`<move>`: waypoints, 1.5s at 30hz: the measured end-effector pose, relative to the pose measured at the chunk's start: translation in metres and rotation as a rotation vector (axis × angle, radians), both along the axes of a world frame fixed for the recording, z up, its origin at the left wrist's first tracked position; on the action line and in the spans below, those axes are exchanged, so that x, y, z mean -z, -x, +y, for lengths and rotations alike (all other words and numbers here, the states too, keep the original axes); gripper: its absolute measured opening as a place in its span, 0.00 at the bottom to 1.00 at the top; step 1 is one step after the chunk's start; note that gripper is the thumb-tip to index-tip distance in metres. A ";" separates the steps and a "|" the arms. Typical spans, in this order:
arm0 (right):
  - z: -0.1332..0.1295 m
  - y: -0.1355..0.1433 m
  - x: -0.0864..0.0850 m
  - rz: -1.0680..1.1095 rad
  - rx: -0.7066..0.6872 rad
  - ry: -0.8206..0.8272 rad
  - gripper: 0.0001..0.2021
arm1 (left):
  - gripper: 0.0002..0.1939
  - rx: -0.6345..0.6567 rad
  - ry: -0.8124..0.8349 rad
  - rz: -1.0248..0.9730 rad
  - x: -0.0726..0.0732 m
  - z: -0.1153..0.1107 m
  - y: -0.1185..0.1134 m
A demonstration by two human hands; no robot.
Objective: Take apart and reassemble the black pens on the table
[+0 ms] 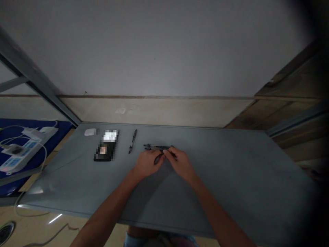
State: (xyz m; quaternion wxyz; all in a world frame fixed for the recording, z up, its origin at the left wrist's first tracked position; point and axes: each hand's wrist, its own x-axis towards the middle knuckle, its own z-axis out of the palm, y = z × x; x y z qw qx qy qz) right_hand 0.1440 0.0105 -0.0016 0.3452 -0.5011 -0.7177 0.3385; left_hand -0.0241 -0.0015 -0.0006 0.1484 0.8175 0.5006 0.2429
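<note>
My left hand (148, 163) and my right hand (181, 164) meet just above the grey table, thumbs and fingertips pinched close together. Between them is a dark, slim pen (159, 150), mostly covered by the fingers. Right behind the hands lies another pen (155, 146), dark with a clear barrel, pointing left to right; its right part is close to my right fingers. To the left a separate black pen (132, 141) lies at a slant on the table. How exactly the fingers of each hand wrap the held pen is partly hidden.
A pixelated dark item (105, 152) and a small white case (90, 132) lie at the table's left. Beyond the left edge, a white power strip (20, 154) with plugs and cables rests on a blue surface. A pale wall (159, 109) rises behind the grey table (231, 178).
</note>
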 end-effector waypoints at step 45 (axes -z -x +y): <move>0.006 -0.010 -0.011 0.265 0.118 0.097 0.14 | 0.14 -0.247 0.340 -0.710 0.001 0.014 0.007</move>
